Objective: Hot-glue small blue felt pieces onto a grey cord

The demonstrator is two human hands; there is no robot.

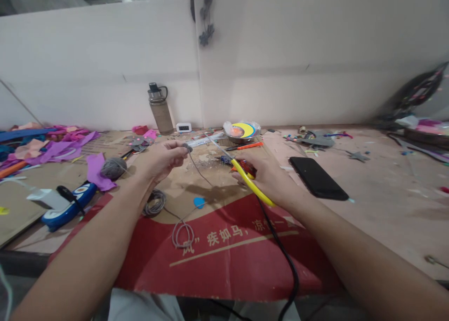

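My left hand (pixel 164 160) is closed in a pinch on a small grey piece (pixel 187 147) with a thin grey cord (pixel 199 171) hanging from it. My right hand (pixel 266 174) is wrapped round a glue gun (pixel 250 181) with a yellow trigger and a black cable (pixel 280 251) trailing toward me. The gun's thin nozzle (pixel 215 146) points up and left, close to the grey piece. Both hands hover over a brown and red cardboard sheet (pixel 224 246).
A grey yarn ball (pixel 113 167), coils of grey cord (pixel 154 203) and a blue felt bit (pixel 199 202) lie on the cardboard. A black phone (pixel 317 177) lies to the right. A water bottle (pixel 160 108), a bowl (pixel 242 131), purple and pink felt scraps (pixel 56 146) surround them.
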